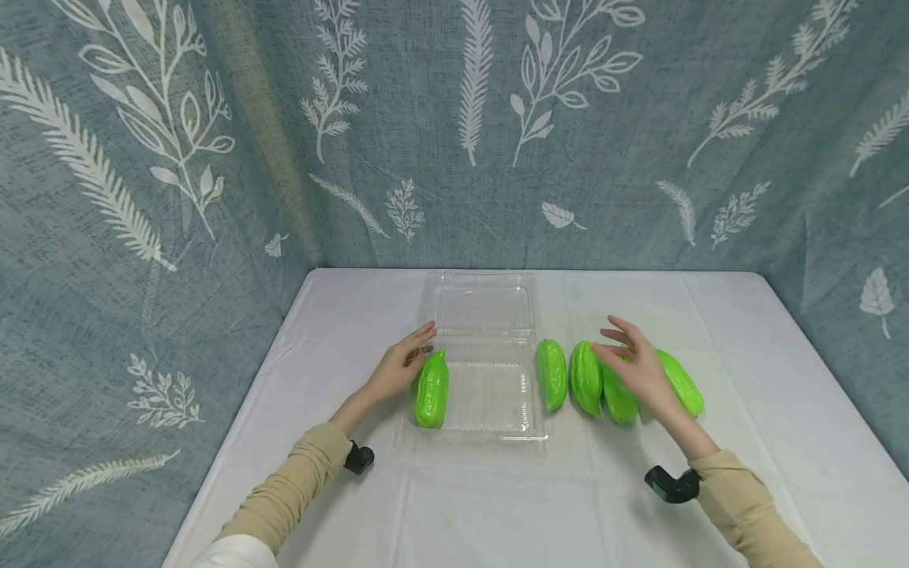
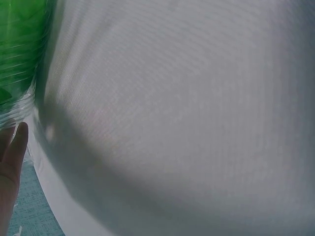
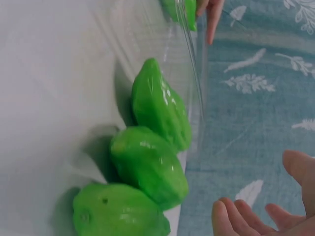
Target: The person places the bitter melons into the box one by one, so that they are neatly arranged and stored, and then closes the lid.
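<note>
In the head view, a glossy green oblong fruit (image 1: 432,390) with a pointed tip lies along the left side of an open clear plastic clamshell box (image 1: 490,394). Beside that fruit, my left hand (image 1: 400,367) is at the box's left wall, fingers extended; the left wrist view catches fingertips (image 2: 19,135) right at the ribbed plastic. To the box's right, several similar green fruits (image 1: 551,375) lie in a row. Over the right part of this row hovers my right hand (image 1: 635,367), fingers spread and loosely bent, nothing between them. It partly hides the fruits below.
The box's lid (image 1: 483,304) lies folded back toward the far edge of the white-covered table (image 1: 469,505). A blue-green curtain with white leaf prints (image 1: 426,102) hangs behind the table and at its sides.
</note>
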`<action>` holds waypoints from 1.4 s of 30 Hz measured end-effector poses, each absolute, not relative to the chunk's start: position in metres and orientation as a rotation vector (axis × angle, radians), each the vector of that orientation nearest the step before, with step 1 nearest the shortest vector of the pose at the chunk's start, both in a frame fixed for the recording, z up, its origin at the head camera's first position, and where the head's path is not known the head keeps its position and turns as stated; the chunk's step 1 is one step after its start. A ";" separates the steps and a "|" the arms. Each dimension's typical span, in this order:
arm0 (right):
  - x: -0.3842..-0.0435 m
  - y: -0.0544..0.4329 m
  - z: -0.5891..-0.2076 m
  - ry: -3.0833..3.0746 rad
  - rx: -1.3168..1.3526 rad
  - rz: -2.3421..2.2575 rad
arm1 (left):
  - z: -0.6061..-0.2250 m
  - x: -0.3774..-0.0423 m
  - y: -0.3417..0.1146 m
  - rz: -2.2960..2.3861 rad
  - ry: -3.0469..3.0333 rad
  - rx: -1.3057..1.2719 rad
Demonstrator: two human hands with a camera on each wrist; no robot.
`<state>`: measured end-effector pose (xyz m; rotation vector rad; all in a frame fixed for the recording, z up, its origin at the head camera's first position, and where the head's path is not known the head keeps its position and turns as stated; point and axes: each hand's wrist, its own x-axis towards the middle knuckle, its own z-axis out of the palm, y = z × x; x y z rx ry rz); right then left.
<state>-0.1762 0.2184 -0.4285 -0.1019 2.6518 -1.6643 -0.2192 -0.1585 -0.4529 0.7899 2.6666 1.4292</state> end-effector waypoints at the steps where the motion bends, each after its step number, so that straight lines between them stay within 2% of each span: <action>1: -0.176 0.220 -0.429 2.666 -0.099 -1.658 | -0.453 -0.219 -0.159 1.434 2.664 0.794; 30: -0.163 0.273 -0.430 2.926 0.135 -1.489 | -0.459 -0.221 -0.162 1.434 2.674 0.818; 32: -0.166 0.282 -0.436 2.927 0.163 -1.486 | -0.459 -0.222 -0.162 1.434 2.675 0.824; 37: -0.187 0.320 -0.488 3.054 0.198 -1.390 | -0.458 -0.221 -0.162 1.429 2.670 0.831; 39: -0.183 0.318 -0.485 3.070 0.209 -1.347 | -0.458 -0.221 -0.163 1.431 2.665 0.830; 42: -0.169 0.304 -0.460 2.990 0.217 -1.315 | -0.459 -0.221 -0.163 1.434 2.661 0.827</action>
